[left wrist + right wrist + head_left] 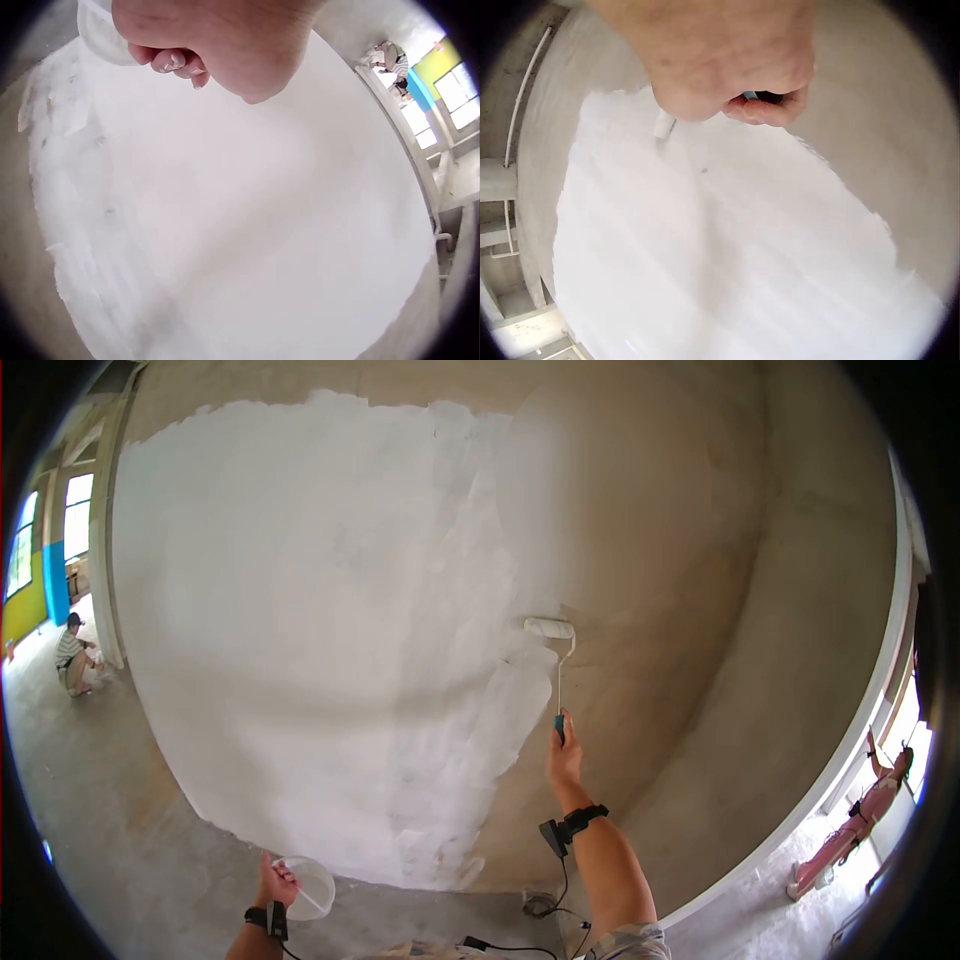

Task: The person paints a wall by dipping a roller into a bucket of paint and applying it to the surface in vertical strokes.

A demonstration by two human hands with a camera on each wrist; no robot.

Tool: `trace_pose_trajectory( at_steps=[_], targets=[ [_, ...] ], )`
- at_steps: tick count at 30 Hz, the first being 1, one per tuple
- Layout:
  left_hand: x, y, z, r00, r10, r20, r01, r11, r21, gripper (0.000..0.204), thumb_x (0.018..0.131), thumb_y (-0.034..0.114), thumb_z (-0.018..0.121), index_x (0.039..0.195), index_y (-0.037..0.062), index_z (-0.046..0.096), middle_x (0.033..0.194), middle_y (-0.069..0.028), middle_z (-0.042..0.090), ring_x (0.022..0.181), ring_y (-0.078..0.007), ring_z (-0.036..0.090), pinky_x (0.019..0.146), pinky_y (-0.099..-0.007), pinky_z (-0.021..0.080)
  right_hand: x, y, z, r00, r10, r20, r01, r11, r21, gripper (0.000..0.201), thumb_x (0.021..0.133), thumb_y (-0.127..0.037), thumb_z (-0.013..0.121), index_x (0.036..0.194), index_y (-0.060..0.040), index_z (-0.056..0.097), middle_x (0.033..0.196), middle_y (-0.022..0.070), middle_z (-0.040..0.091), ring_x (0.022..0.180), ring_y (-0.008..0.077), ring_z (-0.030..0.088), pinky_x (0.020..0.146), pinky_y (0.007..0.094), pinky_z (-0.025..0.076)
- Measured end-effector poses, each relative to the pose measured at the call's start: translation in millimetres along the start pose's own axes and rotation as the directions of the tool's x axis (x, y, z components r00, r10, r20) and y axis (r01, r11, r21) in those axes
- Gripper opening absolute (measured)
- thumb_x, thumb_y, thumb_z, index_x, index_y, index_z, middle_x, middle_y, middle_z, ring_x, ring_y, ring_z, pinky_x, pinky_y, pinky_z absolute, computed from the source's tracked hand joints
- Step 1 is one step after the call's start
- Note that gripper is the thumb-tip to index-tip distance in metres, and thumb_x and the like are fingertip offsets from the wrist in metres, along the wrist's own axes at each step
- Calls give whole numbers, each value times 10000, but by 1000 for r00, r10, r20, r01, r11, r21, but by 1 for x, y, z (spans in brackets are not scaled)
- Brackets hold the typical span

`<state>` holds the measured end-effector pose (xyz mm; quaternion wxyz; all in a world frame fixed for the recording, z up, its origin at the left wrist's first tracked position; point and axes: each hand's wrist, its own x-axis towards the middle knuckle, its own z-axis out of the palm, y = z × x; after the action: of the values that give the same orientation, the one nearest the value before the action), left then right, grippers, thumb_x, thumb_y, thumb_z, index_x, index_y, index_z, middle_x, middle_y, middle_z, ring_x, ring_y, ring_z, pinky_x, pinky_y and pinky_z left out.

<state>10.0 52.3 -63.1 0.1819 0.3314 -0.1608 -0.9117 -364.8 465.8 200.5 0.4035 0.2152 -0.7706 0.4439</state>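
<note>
My right hand (565, 760) grips the dark teal handle of a paint roller (549, 628), its wire frame running up from the fist. The white roller sleeve lies against the wall at the border between white paint (300, 560) and bare tan plaster (640, 560). In the right wrist view the fist hides most of the roller, and a bit of its sleeve (663, 125) shows beside the hand. Low on the left, my left hand (276, 882) holds a whitish bucket (318, 872) with its fingers curled. White paint smears those fingertips (177, 61) in the left wrist view.
A person (75, 655) squats on the concrete floor (90, 760) at the far left. Another person (860, 815) stands beyond the wall's right edge with an arm raised. Dark cables (540, 905) hang near my body, below the right wrist strap.
</note>
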Motion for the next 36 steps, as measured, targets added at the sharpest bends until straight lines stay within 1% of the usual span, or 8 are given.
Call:
trace_pose_trajectory(
  at_steps=[8, 10, 15, 18, 21, 26, 28, 36],
  targets=[
    [2, -10, 4, 998, 64, -9, -64, 998, 23, 482, 789, 638, 512, 659, 182, 423, 485, 85, 326, 425, -86, 329, 489, -275, 283, 168, -17, 0, 1000, 16, 11, -18, 973, 231, 405, 907, -145, 498, 1299, -68, 435, 717, -15, 461, 548, 64, 401, 455, 218, 344],
    [11, -14, -6, 998, 61, -35, -61, 998, 6, 487, 780, 645, 519, 661, 183, 420, 485, 84, 323, 424, -89, 329, 487, -287, 284, 204, -78, -25, 983, 146, 111, -172, 944, 282, 444, 895, -159, 473, 1290, 34, 409, 1200, 251, 522, 1102, 334, 524, 917, 332, 406],
    [14, -22, -20, 995, 50, -90, -52, 999, -16, 506, 755, 657, 541, 633, 182, 419, 482, 79, 331, 421, -98, 338, 478, -309, 294, 277, -139, -50, 999, 31, 12, -32, 990, 134, 448, 888, -178, 475, 1293, 6, 423, 1015, 207, 613, 842, 278, 608, 741, 341, 475],
    [13, -28, -22, 994, 59, -96, -61, 998, -18, 510, 753, 656, 545, 614, 181, 423, 482, 75, 336, 427, -100, 346, 477, -308, 292, 291, -187, -74, 933, 335, 132, -355, 917, 183, 448, 887, -192, 472, 1302, -30, 429, 958, 166, 622, 786, 245, 605, 689, 326, 475],
    [26, -28, -30, 990, 39, -135, -49, 996, -71, 506, 754, 656, 543, 619, 182, 432, 486, 72, 337, 433, -101, 349, 479, -311, 293, 304, -151, -75, 962, 226, 152, -258, 937, 235, 535, 912, -290, 474, 1405, -194, 290, 522, 29, 408, 358, 121, 356, 328, 291, 283],
    [18, -25, -28, 997, 7, -73, -10, 999, -38, 484, 771, 646, 530, 642, 188, 444, 493, 76, 345, 436, -97, 343, 490, -297, 299, 247, -45, -56, 997, -75, 0, 74, 986, -149, 451, 899, -264, 494, 1322, -120, 431, 696, 102, 582, 560, 208, 558, 534, 335, 459],
    [15, -24, -21, 998, 56, -35, -57, 998, -28, 467, 787, 634, 520, 648, 194, 446, 497, 79, 345, 443, -92, 340, 512, -284, 297, 195, -40, -57, 992, -125, -23, 120, 979, -162, 432, 889, -243, 506, 1273, -48, 465, 1007, 178, 633, 914, 300, 619, 782, 331, 473],
    [1, -16, 22, 998, 49, -26, -46, 994, 95, 454, 811, 617, 494, 649, 195, 445, 498, 90, 344, 442, -86, 344, 512, -278, 295, -15, 17, -13, 964, 225, 141, -231, 973, 28, 438, 910, -172, 465, 1320, -36, 388, 1260, 226, 478, 1169, 342, 471, 948, 347, 398]
  ],
)
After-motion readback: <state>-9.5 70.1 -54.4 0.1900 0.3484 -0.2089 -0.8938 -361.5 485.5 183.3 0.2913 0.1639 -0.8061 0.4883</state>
